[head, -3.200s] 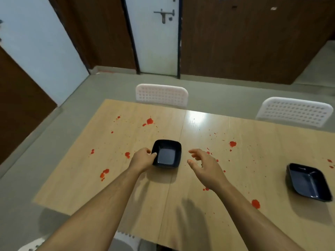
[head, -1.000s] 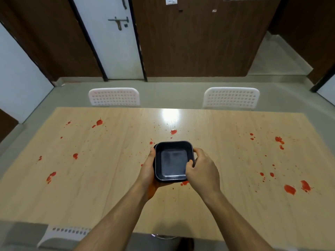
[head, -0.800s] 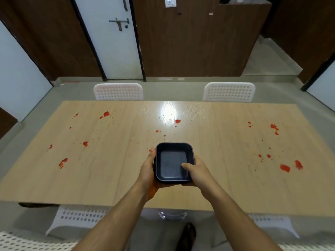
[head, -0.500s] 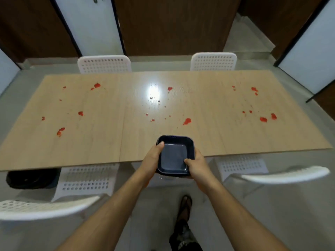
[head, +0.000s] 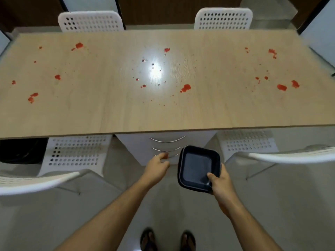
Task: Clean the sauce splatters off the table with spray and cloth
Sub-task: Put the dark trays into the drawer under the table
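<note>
Red sauce splatters (head: 185, 87) dot the light wooden table (head: 108, 113), in clusters at the left (head: 32, 96), centre and right (head: 281, 87). I stand back from its near edge. My right hand (head: 220, 183) grips the near corner of two stacked black trays (head: 198, 167), held below table height. My left hand (head: 157, 164) reaches a white drawer unit (head: 163, 142) under the table, its fingers curled at the lowest metal handle (head: 172, 156). No spray bottle or cloth is in view.
White perforated chairs stand on the far side (head: 90, 20) (head: 223, 18) and on the near side to my left (head: 54, 178) and right (head: 290, 156). A dark bag (head: 21, 151) lies under the table's left end. My sandalled feet (head: 167, 240) are on the grey floor.
I have stepped back from the table with the trays. My left hand has let go of them and moved to the drawer handle; my right hand alone now carries them.
</note>
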